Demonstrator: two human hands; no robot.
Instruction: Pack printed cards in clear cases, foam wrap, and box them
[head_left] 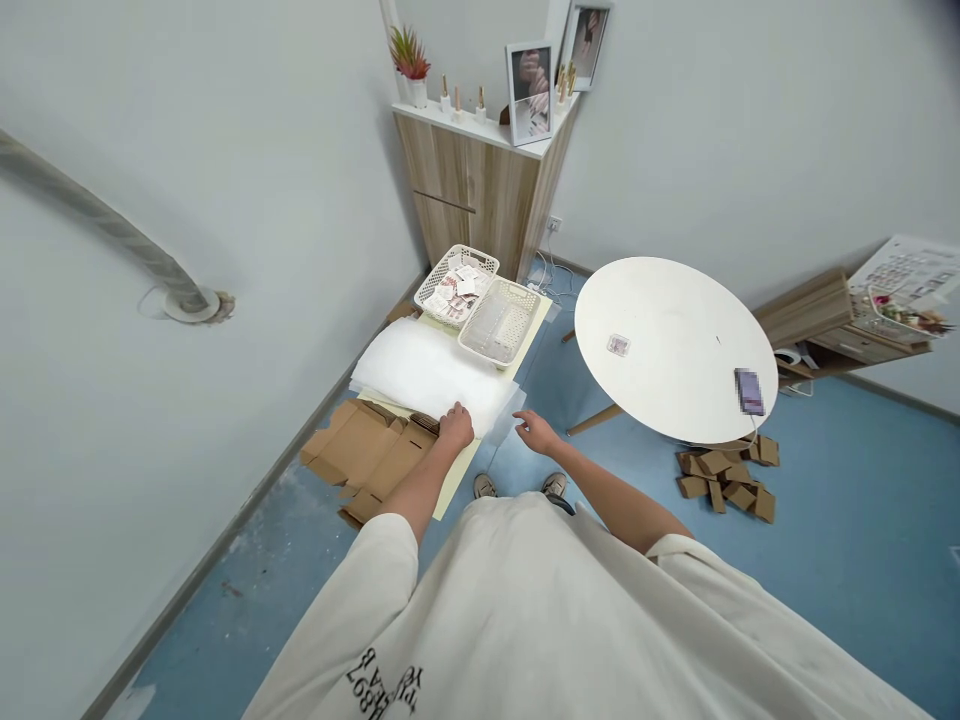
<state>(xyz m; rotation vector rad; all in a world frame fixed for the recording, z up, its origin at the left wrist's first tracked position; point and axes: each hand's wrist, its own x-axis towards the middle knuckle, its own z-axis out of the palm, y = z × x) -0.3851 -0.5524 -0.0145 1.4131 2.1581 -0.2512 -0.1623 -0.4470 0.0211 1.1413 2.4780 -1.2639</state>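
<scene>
My left hand (456,426) is closed at the near edge of a stack of thin white sheets (420,365), close to flattened brown cardboard boxes (375,445). Its fingers are curled down, and what they grip is hard to make out. Beside the stack's right edge, my right hand (535,433) hovers with fingers apart and nothing in it. A translucent sheet corner (508,415) sticks out between the two hands. Behind the sheets stand two white baskets. One basket (491,262) holds small printed packets (457,290); the other basket (531,300) holds clear flat pieces (491,325).
To the right stands a round white table (652,310) with a small clear case (618,345) and a phone (748,391) on it. Small cardboard boxes (727,480) lie on the floor below. A wooden cabinet (472,180) fills the corner. Walls bound the left and back.
</scene>
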